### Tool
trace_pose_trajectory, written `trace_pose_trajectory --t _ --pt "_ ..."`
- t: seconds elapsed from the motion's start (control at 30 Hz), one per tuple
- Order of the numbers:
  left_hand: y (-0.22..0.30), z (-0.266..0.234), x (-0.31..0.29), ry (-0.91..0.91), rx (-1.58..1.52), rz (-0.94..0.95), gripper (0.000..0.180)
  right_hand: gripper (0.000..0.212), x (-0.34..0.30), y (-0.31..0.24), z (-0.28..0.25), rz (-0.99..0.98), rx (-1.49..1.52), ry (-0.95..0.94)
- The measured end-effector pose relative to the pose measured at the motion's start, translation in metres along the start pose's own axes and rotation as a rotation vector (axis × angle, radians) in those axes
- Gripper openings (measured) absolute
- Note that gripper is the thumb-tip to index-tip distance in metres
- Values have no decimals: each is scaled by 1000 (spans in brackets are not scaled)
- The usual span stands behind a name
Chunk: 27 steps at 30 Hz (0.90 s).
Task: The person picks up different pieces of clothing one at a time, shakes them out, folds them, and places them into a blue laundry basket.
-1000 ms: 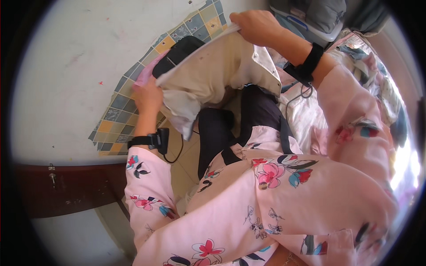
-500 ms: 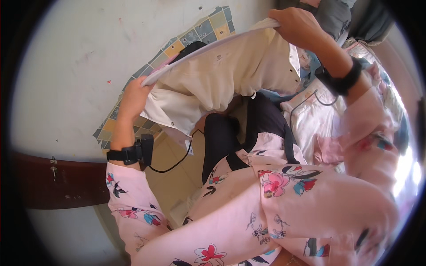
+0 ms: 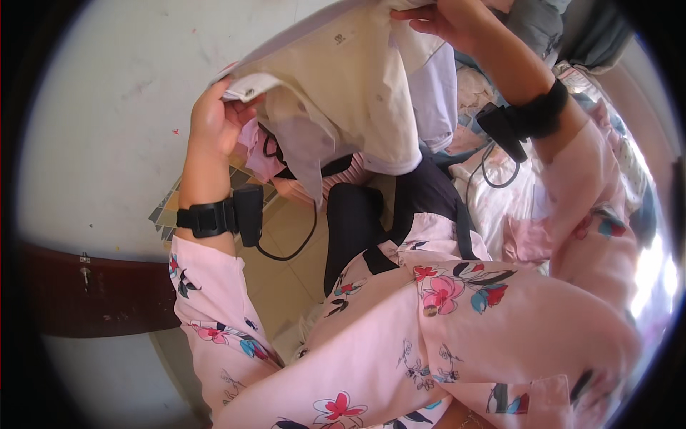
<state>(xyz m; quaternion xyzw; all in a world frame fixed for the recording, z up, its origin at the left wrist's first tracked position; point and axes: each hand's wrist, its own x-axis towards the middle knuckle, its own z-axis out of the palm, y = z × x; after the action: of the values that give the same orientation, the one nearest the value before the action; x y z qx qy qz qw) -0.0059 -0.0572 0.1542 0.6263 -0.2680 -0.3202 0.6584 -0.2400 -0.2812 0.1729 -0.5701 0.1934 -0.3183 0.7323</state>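
Note:
A cream garment (image 3: pixel 339 86) with small round snaps and a pale lavender side hangs between my two raised hands. At its left end, my left hand (image 3: pixel 218 118) pinches a folded edge beside a snap. Up at the top of the view my right hand (image 3: pixel 450 21) grips the upper edge, and its fingertips are partly tucked behind the cloth. The lower part drapes over my lap, with one pale flap hanging down on the left and a lavender section (image 3: pixel 434 96) on the right.
Pink and black cloth (image 3: pixel 254 150) shows below the garment. Piled bedding and clothes (image 3: pixel 511 175) lie on the right. A white wall (image 3: pixel 121 129) stands on the left above a dark red wooden panel (image 3: pixel 107 297). Black straps with cables are on both forearms.
Both hands have risen, and the garment with them. My right hand has shifted left, so the stretched edge has slackened and folded. More pink cloth shows beneath.

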Motion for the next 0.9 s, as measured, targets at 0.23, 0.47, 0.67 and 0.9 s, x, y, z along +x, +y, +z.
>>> trace_pose_trajectory --t 0.23,0.47,0.67,0.9 --pt "-10 40 -21 -215 25 175 41 24 11 -1 -18 -87 -526 21" --pt "8 50 -29 60 637 294 24 16 7 4 -37 -426 -855 38" --pt "0 23 -32 392 775 816 22 11 -31 -20 -18 -983 -1288 246" --pt "15 25 -71 360 348 879 26 19 -50 -22 -23 -1153 -558 -41"
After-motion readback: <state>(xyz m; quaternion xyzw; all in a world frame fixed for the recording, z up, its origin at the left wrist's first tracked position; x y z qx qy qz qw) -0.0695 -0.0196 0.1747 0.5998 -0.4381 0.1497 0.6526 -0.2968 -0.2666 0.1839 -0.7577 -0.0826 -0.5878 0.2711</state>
